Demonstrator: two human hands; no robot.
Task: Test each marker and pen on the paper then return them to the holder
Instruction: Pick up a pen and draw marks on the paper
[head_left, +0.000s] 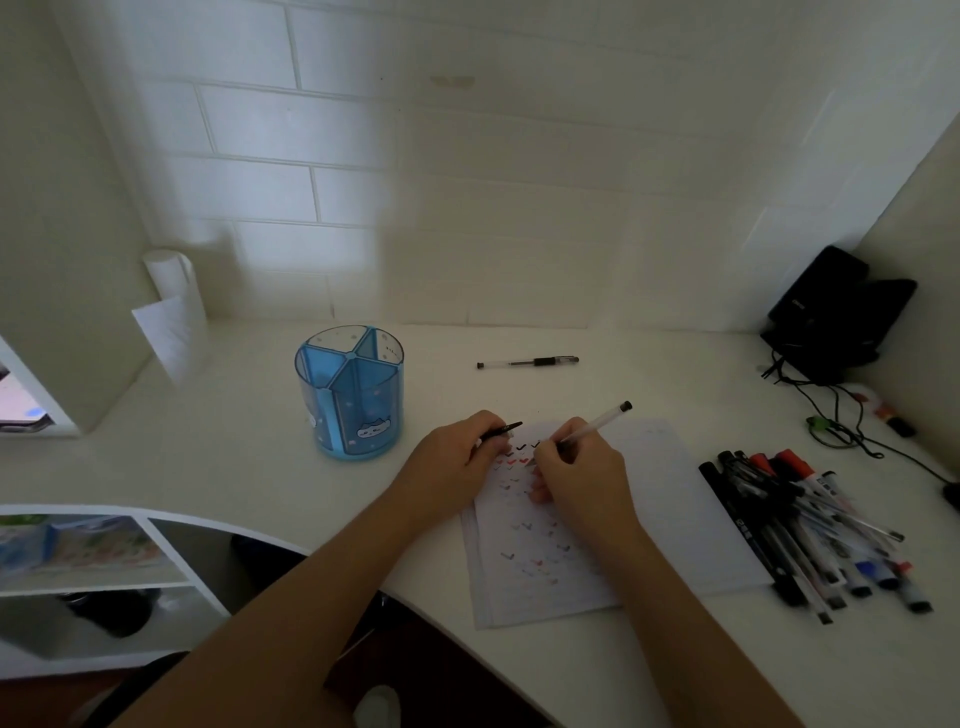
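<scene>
Pen test: the right grip (576, 467) is closed round a clear pen (597, 418), its tip on the paper (665, 493). The left grip (457, 452) pinches a black cap (501, 430). The holder (350, 395) stands left. Risk: the writing hand lies over the ticks and may smear wet ink.

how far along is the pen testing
Done: rows of red and black ticks on the white paper. In hand: the right hand writes with a clear plastic pen; the left hand pinches a black cap. Left: no pens show in the blue plastic holder; a pile of markers and pens and a black gel pen lie loose.
</scene>
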